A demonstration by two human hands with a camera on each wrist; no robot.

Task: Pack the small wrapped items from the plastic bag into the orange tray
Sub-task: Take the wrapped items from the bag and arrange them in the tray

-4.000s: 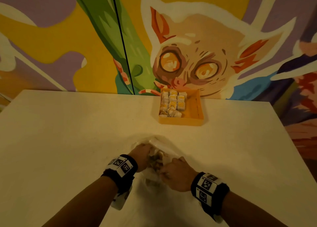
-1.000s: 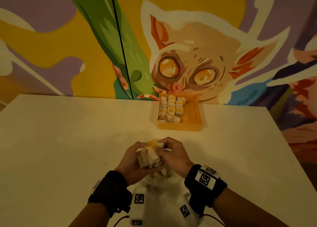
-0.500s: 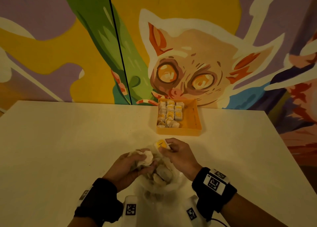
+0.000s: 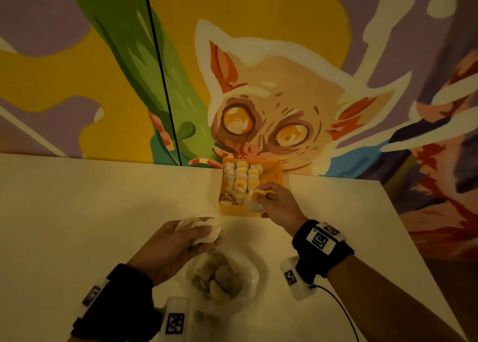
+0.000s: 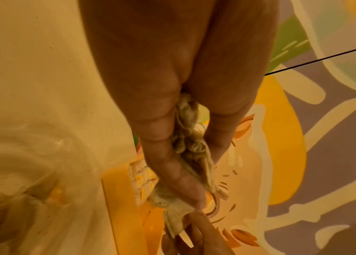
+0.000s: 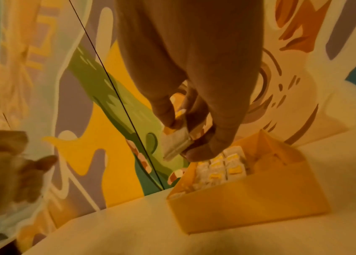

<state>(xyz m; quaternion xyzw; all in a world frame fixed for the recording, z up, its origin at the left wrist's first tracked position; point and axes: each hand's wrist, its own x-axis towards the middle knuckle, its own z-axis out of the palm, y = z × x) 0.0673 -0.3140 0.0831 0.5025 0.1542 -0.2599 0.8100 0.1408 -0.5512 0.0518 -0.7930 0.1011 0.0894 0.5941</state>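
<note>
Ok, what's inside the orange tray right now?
The orange tray holds rows of wrapped items along its left side; the far right strip shows bare. The right hand, pinching another item, covers the near right corner, so what lies there is hidden.

Your head camera looks forward and down over the counter (image 4: 103, 199) toward the mural wall (image 4: 77, 70). Each wrist camera sits close behind its fingers; all three views share the orange tray (image 4: 274, 172).

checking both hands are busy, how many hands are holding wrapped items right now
2. The left hand grips a bunch of wrapped items above the plastic bag; the right hand pinches one wrapped item over the orange tray.
</note>
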